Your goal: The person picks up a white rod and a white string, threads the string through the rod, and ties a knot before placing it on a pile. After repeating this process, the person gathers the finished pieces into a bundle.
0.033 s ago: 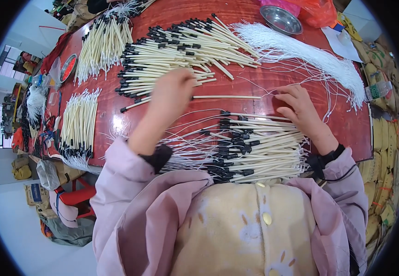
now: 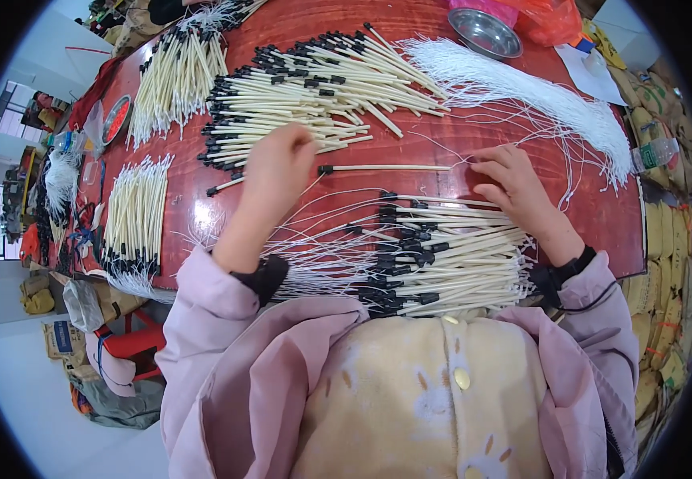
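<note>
A single cream stick (image 2: 394,168) with a black cap (image 2: 326,170) at its left end lies crosswise on the table between my hands. My left hand (image 2: 274,172) is closed and slightly blurred, left of that cap. A thin white string runs from the cap toward it, but the fingertips are partly hidden. Bent fingers, spread from the thumb, show on my right hand (image 2: 521,188), just right of the stick's other end. A loose white string (image 2: 442,148) reaches its fingertips. Below lies a bundle of capped sticks (image 2: 450,263) with white strings (image 2: 322,259) trailing left.
Beyond my hands is a large heap of capped sticks (image 2: 282,104). A hank of white strings (image 2: 529,92) lies far right, near a metal bowl (image 2: 485,33). More bundles stand left (image 2: 138,211), with a bowl of red pieces (image 2: 116,120) behind. All rest on a red table (image 2: 202,211).
My left hand has shifted left and slightly down. The single stick's cap has come slightly left, and string now shows beside it. My right hand has barely moved.
</note>
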